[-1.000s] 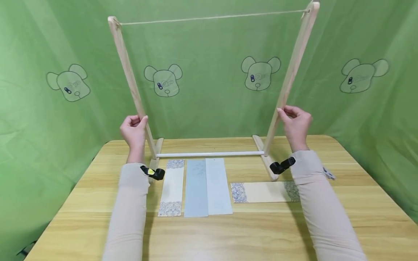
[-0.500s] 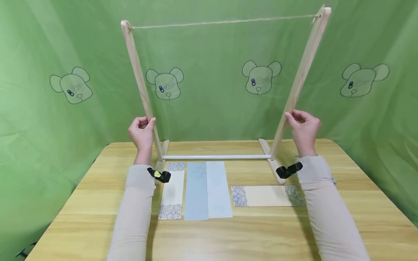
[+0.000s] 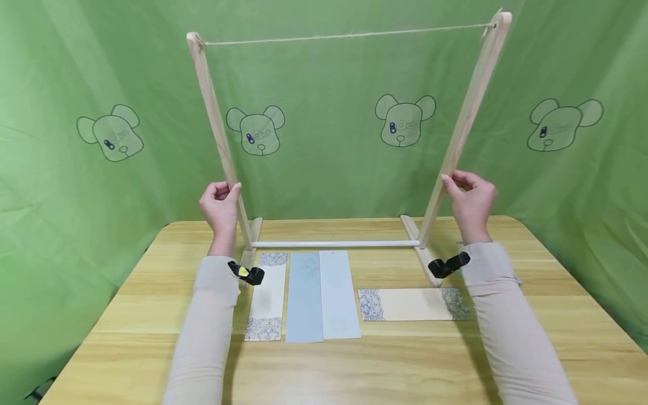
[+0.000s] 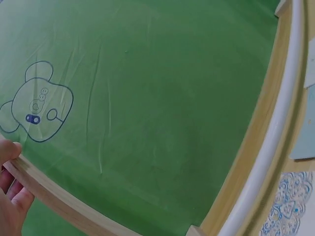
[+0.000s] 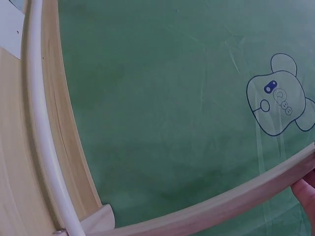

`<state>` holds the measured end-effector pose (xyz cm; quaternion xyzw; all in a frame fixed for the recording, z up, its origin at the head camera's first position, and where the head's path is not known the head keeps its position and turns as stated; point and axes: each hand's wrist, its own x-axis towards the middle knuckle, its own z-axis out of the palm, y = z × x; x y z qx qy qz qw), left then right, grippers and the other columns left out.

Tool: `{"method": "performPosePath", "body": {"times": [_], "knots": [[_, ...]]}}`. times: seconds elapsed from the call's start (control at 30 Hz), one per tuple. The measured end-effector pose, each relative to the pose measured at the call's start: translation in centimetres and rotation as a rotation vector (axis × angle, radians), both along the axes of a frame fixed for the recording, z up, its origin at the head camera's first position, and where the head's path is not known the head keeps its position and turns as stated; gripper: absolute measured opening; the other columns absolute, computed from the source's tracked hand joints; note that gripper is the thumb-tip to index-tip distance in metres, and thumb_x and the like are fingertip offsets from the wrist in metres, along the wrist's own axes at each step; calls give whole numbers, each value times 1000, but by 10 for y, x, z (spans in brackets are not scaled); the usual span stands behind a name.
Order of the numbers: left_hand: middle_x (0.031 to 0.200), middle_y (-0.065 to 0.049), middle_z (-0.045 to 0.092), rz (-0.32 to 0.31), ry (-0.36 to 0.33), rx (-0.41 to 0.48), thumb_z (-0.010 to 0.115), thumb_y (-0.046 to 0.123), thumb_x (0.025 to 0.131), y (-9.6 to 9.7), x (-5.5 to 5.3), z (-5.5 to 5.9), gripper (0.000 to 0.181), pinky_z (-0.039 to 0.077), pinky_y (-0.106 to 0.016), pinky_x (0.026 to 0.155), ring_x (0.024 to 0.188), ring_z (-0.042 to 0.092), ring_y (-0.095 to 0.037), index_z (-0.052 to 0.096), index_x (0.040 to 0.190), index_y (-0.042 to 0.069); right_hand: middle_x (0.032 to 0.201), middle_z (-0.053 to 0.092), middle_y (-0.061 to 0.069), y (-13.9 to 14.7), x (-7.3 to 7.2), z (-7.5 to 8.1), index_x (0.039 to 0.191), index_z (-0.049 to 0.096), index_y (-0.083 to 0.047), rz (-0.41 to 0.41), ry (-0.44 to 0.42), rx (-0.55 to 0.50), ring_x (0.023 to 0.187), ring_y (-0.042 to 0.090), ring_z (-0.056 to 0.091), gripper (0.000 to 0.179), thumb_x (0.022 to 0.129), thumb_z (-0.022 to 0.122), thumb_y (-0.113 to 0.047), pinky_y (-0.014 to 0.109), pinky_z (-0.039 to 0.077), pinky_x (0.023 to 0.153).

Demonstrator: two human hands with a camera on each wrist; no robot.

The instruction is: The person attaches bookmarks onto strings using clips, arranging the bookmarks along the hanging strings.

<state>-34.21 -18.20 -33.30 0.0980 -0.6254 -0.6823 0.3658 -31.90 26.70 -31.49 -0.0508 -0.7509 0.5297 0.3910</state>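
A wooden rack (image 3: 215,121) stands at the back of the table, with a string (image 3: 349,35) tied between its post tops and a white rod (image 3: 334,244) across the bottom. My left hand (image 3: 220,211) pinches the left post (image 4: 54,204) partway up, thumb on one side and fingers on the other. At about the same height, my right hand (image 3: 472,199) grips the right post (image 5: 211,214) between thumb and fingers. Only part of each hand shows at the edge of its wrist view. Below the rod lie a lace-patterned strip (image 3: 268,295), a blue strip (image 3: 304,298) and a pale blue strip (image 3: 339,295).
A cream strip (image 3: 412,304) with patterned ends lies crosswise on the table (image 3: 324,371) at the right. Green curtain (image 3: 324,180) with printed bear heads encloses the back and sides. A small item partly shows behind the right sleeve (image 3: 493,275).
Rack and both hands have shifted a little to the right in the head view since a second ago, the view itself moving slightly too. Over the last half second almost nothing moves.
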Motion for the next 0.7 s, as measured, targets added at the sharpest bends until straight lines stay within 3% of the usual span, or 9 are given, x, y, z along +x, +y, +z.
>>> {"method": "performPosePath", "body": {"times": [0.27,0.53,0.6,0.7], "knots": [[93,-8,67,-28,-60,-102,77,11,78,-8,12,-1,25,54,-21,76,78,60,-10,65,99,2,102,70,13,0,1,-2,106,69,0,19,-42,47,77,-7,60,35,81,73,-24,10,51,72],[120,-11,61,-147,-156,-320,72,13,82,-23,29,-2,45,52,-24,87,103,59,-20,56,123,4,101,71,-1,15,13,1,110,68,-2,107,-86,124,80,-9,60,37,81,74,-24,8,50,73],[127,-10,57,-169,-191,-345,72,14,83,-27,36,-3,53,51,-26,90,109,56,-23,51,130,5,102,70,-3,22,19,-2,111,67,-2,116,-121,181,81,-12,59,39,82,73,-26,6,49,72],[133,-8,52,-199,-255,-359,73,16,83,-33,47,-7,62,49,-28,92,114,53,-24,43,136,6,108,69,4,35,29,-9,114,66,-1,131,-176,274,81,-15,56,42,84,71,-30,3,47,70]]}}
